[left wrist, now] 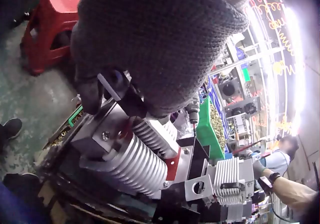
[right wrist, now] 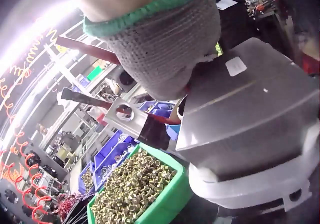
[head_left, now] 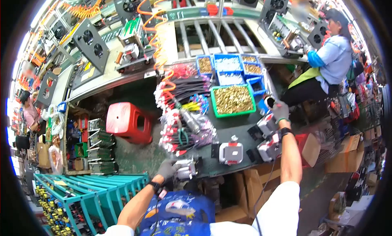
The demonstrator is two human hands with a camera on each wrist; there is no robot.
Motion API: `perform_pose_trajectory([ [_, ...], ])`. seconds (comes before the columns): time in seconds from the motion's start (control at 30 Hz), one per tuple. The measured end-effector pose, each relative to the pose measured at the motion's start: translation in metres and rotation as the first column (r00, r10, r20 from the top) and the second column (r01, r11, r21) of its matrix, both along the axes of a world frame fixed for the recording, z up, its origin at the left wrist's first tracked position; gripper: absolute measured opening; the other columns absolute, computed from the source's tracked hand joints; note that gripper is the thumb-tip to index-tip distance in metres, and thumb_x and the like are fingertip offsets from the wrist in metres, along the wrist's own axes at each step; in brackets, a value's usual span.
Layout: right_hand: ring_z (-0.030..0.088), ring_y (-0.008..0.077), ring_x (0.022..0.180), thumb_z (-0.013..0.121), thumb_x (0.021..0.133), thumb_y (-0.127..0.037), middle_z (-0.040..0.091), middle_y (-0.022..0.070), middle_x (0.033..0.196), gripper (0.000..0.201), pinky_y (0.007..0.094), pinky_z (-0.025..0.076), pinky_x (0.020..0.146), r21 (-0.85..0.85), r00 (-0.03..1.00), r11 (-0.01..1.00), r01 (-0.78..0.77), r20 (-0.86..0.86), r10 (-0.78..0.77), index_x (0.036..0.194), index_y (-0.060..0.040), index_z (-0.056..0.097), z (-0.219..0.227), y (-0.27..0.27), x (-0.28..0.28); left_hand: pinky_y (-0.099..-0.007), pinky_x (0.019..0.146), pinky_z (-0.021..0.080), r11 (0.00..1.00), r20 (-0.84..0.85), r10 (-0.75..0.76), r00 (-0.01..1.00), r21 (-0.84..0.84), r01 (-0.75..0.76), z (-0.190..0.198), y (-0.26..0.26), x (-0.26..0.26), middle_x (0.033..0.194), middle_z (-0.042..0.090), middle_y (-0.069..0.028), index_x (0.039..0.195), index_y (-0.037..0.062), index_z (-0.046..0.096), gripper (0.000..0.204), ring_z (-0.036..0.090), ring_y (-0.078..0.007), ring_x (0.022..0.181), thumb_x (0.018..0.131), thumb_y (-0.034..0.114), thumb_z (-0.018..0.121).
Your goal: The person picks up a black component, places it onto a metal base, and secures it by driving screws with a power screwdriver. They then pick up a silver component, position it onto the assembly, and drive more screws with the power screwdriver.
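My left hand, in a grey knitted glove, holds the near end of a finned metal unit at the bench's front edge. In the left wrist view its silver ribbed bodies lie below the glove, which hides part of the grip. My right hand, gloved too, reaches over the right side of the bench. Its fingers hold a ring-shaped thing with a pale rim and dark hollow, largely hidden in the right wrist view behind a grey metal housing. Similar units stand below that hand.
A green bin of brass-coloured pieces stands mid-bench, with blue bins behind. Left of it lie bundled wires and a power driver on an orange coiled hose. Another unit sits between my hands. A red stool stands left; a person works at right.
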State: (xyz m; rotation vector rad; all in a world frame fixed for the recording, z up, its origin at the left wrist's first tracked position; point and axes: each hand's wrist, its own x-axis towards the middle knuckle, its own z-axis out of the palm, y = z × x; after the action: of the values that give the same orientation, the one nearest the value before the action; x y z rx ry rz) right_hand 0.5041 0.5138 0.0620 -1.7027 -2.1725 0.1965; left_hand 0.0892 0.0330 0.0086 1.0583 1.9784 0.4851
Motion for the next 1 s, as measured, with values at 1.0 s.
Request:
perform_pose_trajectory([
  [1.0, 0.067, 0.0283, 0.09, 0.069, 0.083, -0.004, 0.067, 0.0126, 0.099, 0.026, 0.0354, 0.055, 0.078, -0.105, 0.769, 0.899, -0.424, -0.567, 0.296, 0.108, -0.0072, 0.07, 0.032, -0.549, -0.239, -0.0284, 0.066, 0.057, 0.803, 0.724, 0.593, 0.352, -0.498, -0.328, -0.062, -0.107, -0.106, 0.089, 0.063, -0.0032, 0.108, 0.0052, 0.062, 0.021, 0.065, -0.0149, 0.074, 0.1, 0.023, 0.054],
])
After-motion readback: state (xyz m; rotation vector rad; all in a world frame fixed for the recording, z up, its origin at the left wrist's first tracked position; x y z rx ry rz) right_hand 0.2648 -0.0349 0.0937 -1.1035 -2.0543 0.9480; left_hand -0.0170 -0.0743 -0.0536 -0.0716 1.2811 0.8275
